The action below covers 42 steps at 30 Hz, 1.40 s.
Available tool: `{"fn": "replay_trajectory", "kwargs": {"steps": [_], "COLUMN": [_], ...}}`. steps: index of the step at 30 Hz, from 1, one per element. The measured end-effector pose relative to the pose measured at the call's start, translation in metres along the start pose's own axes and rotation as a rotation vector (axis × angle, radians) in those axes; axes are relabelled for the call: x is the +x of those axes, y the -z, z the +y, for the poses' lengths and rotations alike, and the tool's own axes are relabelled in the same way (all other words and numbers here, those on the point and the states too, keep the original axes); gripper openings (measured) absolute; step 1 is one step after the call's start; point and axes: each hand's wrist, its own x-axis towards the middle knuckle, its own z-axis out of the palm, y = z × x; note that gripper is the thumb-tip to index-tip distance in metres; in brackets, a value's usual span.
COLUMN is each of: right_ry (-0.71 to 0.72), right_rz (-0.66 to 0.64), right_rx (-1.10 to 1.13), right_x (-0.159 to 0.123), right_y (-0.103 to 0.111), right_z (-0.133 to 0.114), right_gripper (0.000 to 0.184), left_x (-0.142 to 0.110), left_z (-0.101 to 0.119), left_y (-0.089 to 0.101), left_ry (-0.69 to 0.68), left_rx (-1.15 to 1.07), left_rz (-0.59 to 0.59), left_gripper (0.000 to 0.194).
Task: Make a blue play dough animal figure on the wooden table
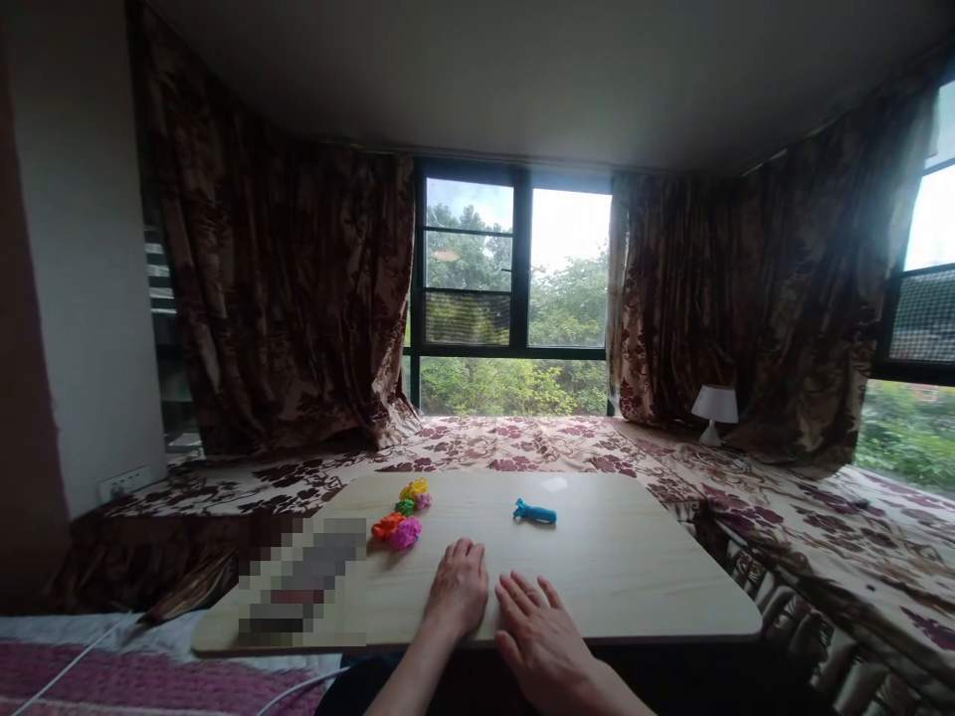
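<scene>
on the pale wood-grain table [634,582], left hand [461,585] half-curls, hold unclear — right hand [538,619] spreads empty near a slim blue roll [536,512].

Remotely I watched a blue roll [535,512] lying on the pale table [634,577]. On the roll's near side rested left hand [461,585], loosely curled, and right hand [541,626], palm down. Left of the roll I noted crumpled coloured pieces [404,508]; beyond it, a window [522,268]; beyond and right, a white lamp [714,406].
</scene>
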Motion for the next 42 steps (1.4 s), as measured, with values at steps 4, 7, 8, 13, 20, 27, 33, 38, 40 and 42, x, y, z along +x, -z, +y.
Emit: {"fn": "replay_trajectory", "kwargs": {"steps": [4,7,8,13,20,27,33,38,40,42], "right_ry": [-0.145,-0.238,-0.245,-0.083,-0.041,-0.193,0.052,-0.020,-0.093,-0.145], "right_rz": [-0.007,0.000,0.002,-0.032,-0.051,-0.032,-0.093,-0.108,-0.100,-0.087], "right_rx": [-0.044,-0.065,-0.068,-0.046,-0.026,-0.066,-0.009,-0.015,-0.028,-0.032], "right_x": [0.022,0.045,0.048,0.016,0.003,0.043,-0.009,-0.001,0.017,0.035], "right_y": [0.000,0.001,0.002,0.005,0.007,0.006,0.014,0.012,0.008,0.005], "right_z": [0.010,0.023,0.025,0.007,-0.005,0.020,-0.007,-0.004,0.007,0.018], "right_gripper": [0.048,0.049,0.050,0.051,0.049,0.053,0.054,0.052,0.054,0.057], "left_x": [-0.002,-0.003,-0.003,-0.004,-0.005,-0.003,-0.003,-0.002,0.000,0.001], "left_z": [0.003,0.005,0.005,0.004,0.006,0.002,0.000,0.000,0.000,-0.001], "left_y": [0.004,0.006,0.006,0.006,0.007,0.004,0.002,0.000,-0.001,-0.003], "left_ry": [0.010,0.004,0.002,0.014,0.023,-0.005,-0.002,0.011,0.003,-0.011], "left_rx": [0.012,0.021,0.022,0.021,0.025,0.021,-0.006,0.000,0.004,0.007], "left_rz": [-0.005,0.006,0.010,0.009,-0.017,0.018,0.019,-0.004,-0.004,0.004], "left_gripper": [0.032,0.032,0.032,0.033,0.033,0.032,0.031,0.032,0.031,0.030]}}
